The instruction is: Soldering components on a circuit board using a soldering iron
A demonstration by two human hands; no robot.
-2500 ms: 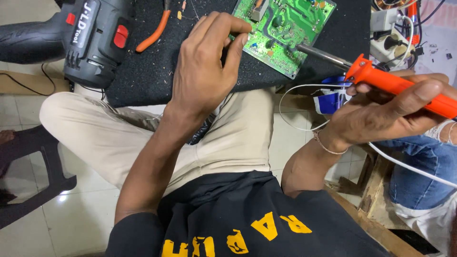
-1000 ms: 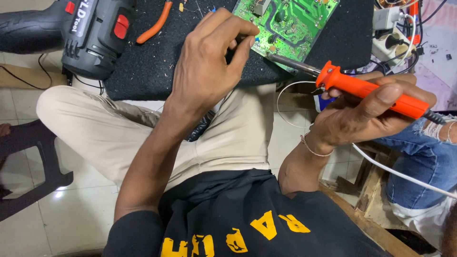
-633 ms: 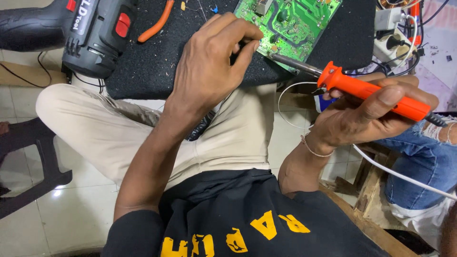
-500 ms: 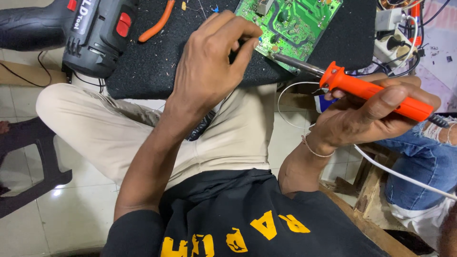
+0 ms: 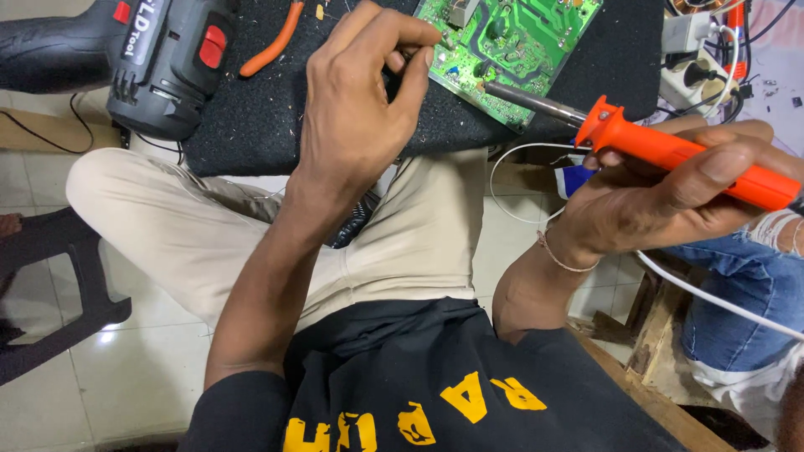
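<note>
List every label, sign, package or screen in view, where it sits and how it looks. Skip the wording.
Drill label: white lettering along the dark grey body of the cordless drill, top left on the black mat.
Shirt print: yellow block lettering on the person's black shirt, bottom centre.
Small blue and white item: just left of the right hand; whether it is a package is unclear.
No screens or signs show.
</note>
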